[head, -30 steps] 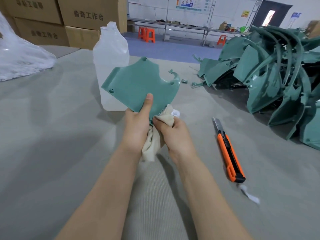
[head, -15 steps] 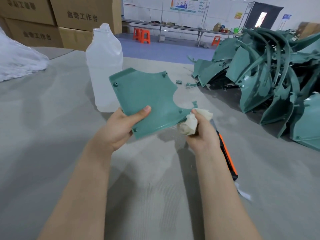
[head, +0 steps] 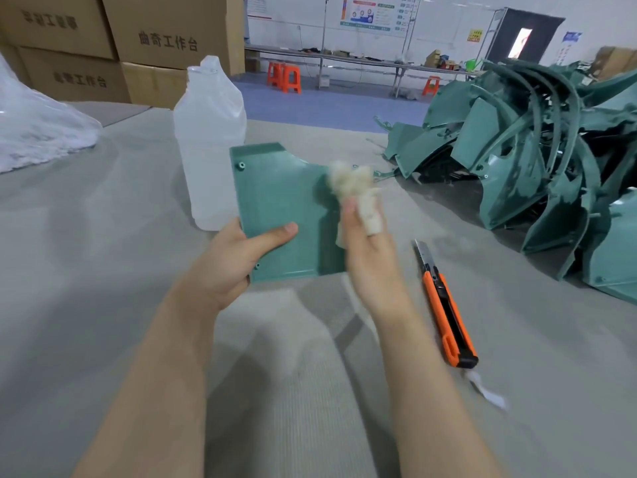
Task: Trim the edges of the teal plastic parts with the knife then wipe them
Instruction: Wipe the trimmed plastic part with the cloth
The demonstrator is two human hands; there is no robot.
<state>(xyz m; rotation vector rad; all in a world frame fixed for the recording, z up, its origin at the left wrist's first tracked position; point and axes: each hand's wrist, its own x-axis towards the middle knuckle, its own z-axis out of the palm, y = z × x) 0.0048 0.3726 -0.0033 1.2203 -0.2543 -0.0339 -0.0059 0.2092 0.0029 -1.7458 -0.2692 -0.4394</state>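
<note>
My left hand (head: 231, 263) grips a flat teal plastic part (head: 279, 205) by its lower left corner, thumb on its face, holding it above the grey table. My right hand (head: 365, 257) holds a cream cloth (head: 351, 184) bunched in its fingers and presses it on the part's right edge; the hand is blurred with motion. An orange utility knife (head: 446, 305) lies on the table to the right of my right forearm, blade end pointing away from me.
A translucent plastic bottle (head: 206, 132) stands behind the part. A big pile of teal parts (head: 537, 160) fills the right side. A clear plastic bag (head: 38, 129) lies far left, cardboard boxes (head: 144, 43) behind. A white scrap (head: 482, 388) lies near the knife.
My left hand turned the part flatter, from tilted to nearly square-on. My right hand moved the cloth from the part's lower edge to its right side and up.
</note>
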